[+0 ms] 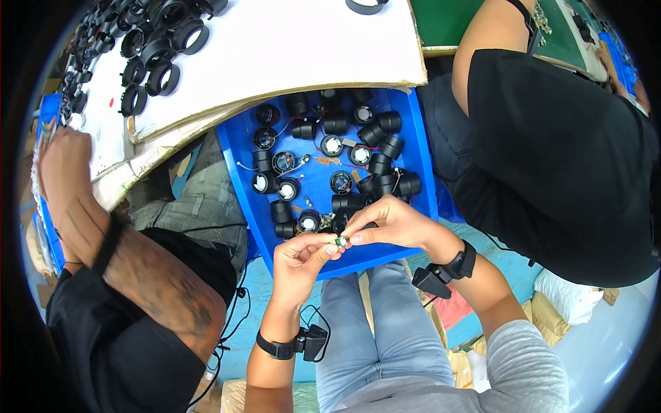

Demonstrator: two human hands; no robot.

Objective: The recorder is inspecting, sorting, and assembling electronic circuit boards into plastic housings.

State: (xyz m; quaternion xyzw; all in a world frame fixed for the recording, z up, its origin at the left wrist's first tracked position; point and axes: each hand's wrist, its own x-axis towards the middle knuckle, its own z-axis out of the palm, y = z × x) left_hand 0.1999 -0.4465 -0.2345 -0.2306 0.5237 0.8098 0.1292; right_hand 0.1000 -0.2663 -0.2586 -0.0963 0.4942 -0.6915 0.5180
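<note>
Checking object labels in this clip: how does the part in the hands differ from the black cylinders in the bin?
Size: the part is much smaller than the cylinders. Color: the part shows green and white, while the cylinders are mostly black. State: the left hand and right hand pinch the part; the cylinders sit in the bin. Shared: white shows on the part and on some cylinders' ends.

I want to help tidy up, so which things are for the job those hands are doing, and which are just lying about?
Likely for the job:
tiny green-and-white part, pinched between the left hand and right hand
blue plastic bin
black cylindrical parts inside it

Probably just lying about:
crumpled white plastic-looking sack
crinkled tan packages beside it
</note>
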